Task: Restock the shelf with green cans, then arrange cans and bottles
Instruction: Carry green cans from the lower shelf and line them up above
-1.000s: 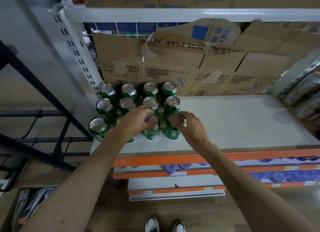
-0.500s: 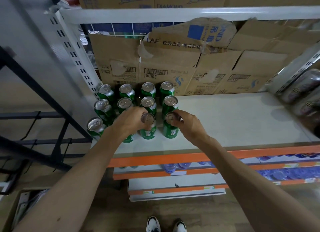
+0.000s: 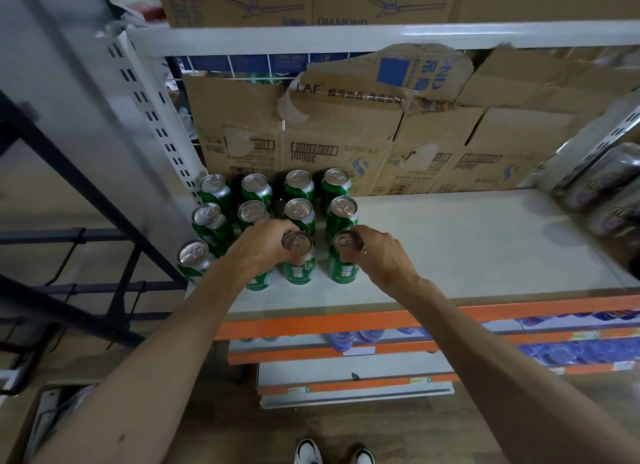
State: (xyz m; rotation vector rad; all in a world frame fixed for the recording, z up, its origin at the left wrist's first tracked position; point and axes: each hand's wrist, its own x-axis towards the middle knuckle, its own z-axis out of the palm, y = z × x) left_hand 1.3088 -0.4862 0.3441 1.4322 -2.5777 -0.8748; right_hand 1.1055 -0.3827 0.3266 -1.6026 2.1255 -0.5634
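Several green cans stand upright in rows at the left end of the white shelf (image 3: pixel 467 255). My left hand (image 3: pixel 263 247) grips the top rim of a front-row green can (image 3: pixel 298 271). My right hand (image 3: pixel 381 255) grips the top rim of the neighbouring front-row green can (image 3: pixel 343 269) on the right. Another front can (image 3: pixel 192 261) stands at the far left near the shelf edge. A fourth front can (image 3: pixel 258 283) is mostly hidden under my left wrist. Both held cans stand on the shelf.
Flattened cardboard boxes (image 3: pixel 346 144) line the back of the shelf. Wrapped dark can packs (image 3: pixel 609 193) sit at the right end. Blue bottles (image 3: pixel 588 349) fill lower shelves behind orange rails (image 3: pixel 485 316). A grey upright post (image 3: pixel 149 110) and a dark metal rack (image 3: pixel 69 193) stand at left.
Both hands stay on the same two front cans; the hands and cans have shifted only slightly on the shelf.
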